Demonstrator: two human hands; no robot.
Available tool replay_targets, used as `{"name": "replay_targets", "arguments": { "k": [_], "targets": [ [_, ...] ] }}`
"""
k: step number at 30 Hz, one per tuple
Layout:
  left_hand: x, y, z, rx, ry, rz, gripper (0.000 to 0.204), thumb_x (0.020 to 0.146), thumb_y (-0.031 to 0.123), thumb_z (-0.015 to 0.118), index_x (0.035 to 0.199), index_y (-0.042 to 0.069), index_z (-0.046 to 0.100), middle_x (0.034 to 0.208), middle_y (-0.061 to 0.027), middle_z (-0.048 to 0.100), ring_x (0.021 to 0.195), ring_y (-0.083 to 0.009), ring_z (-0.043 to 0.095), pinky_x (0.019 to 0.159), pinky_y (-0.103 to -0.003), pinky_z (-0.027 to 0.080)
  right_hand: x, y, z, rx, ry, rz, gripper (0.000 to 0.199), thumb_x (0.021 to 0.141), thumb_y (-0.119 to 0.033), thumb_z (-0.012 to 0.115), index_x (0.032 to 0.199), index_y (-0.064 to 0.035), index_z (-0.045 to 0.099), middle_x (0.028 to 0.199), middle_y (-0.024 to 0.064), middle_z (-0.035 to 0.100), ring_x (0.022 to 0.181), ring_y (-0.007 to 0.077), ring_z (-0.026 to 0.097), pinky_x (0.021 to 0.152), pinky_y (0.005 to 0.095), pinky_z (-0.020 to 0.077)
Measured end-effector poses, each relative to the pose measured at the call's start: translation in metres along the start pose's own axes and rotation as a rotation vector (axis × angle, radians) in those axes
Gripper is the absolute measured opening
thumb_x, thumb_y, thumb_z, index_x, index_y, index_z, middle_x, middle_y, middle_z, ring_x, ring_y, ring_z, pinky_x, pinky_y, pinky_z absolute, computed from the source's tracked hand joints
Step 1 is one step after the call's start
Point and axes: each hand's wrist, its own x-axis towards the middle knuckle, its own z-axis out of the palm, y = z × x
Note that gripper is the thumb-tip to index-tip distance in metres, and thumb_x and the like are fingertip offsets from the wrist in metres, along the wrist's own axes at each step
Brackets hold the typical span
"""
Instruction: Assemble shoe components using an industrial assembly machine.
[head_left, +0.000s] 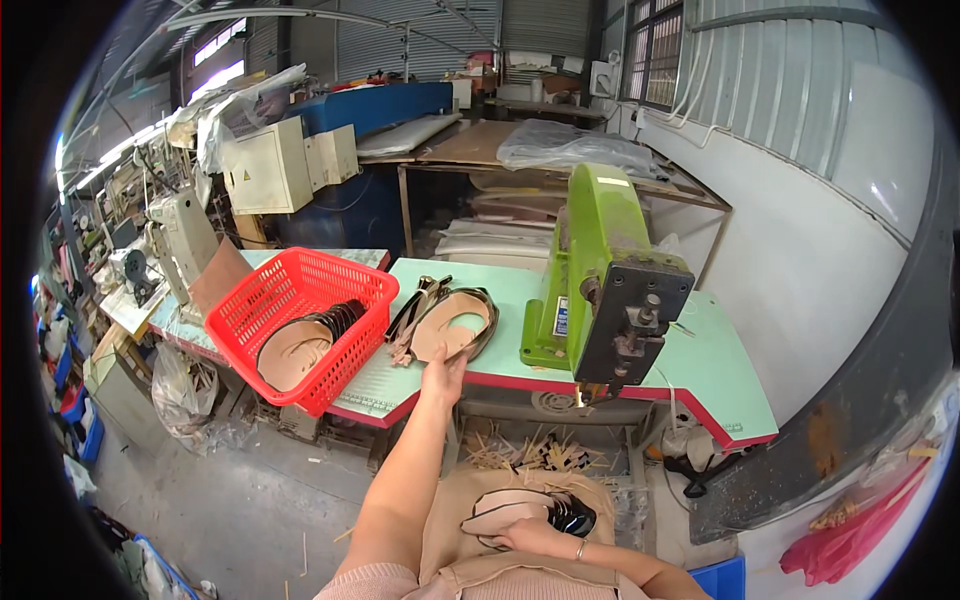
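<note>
My left hand (443,375) reaches out to the green table (720,370) and touches the near edge of a stack of tan, oval shoe-upper pieces (452,325) with dark trim. My right hand (535,540) rests on my lap and holds a small pile of similar tan and black pieces (520,512). A red plastic basket (300,325) on the table's left end holds more of these pieces, stacked on edge. A green machine (600,280) with a dark metal head stands on the table to the right of the stack.
Wood-like scraps (530,455) litter the floor under the table. Sewing machines (180,240) and cluttered benches run along the left. A beige cabinet (265,165) and a blue machine (370,110) stand behind. A white wall (800,250) bounds the right side.
</note>
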Motion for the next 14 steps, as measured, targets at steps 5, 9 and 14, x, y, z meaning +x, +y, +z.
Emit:
{"name": "replay_targets", "arguments": {
  "k": [5,9,14],
  "targets": [
    [-0.077,0.004,-0.02,0.638,-0.124,-0.144,0.048,0.087,0.028,0.057,0.124,0.002,0.041,0.121,-0.0141,0.049,0.112,-0.0234,0.049,0.094,-0.035,0.042,0.0,-0.004,-0.021,0.118,0.436,-0.053,0.027,0.086,-0.034,0.052,0.088,-0.0102,0.064,0.077,0.0135,0.064,0.069,0.0325,0.061,0.06,0.0398,0.0484],
    [-0.152,0.018,-0.036,1.473,-1.097,-0.329,0.042,0.079,0.024,0.067,0.114,0.003,0.056,0.107,-0.0065,0.061,0.1,-0.0141,0.054,0.088,-0.028,0.042,0.008,0.021,-0.052,0.747,0.589,0.172,0.017,0.084,-0.018,0.062,0.089,-0.0021,0.062,0.078,0.0023,0.064,0.071,0.0088,0.056,0.066,0.0266,0.0466],
    [-0.144,0.004,-0.073,1.067,-0.441,-0.376,0.025,0.078,0.014,0.068,0.101,0.005,0.063,0.089,-0.0002,0.064,0.083,-0.0091,0.056,0.079,-0.026,0.045,0.002,0.022,-0.092,0.314,0.889,-0.057,0.037,0.085,-0.023,0.06,0.119,-0.0103,0.051,0.123,0.0134,0.045,0.111,0.0278,0.046,0.094,0.036,0.0367]
  ]
}}
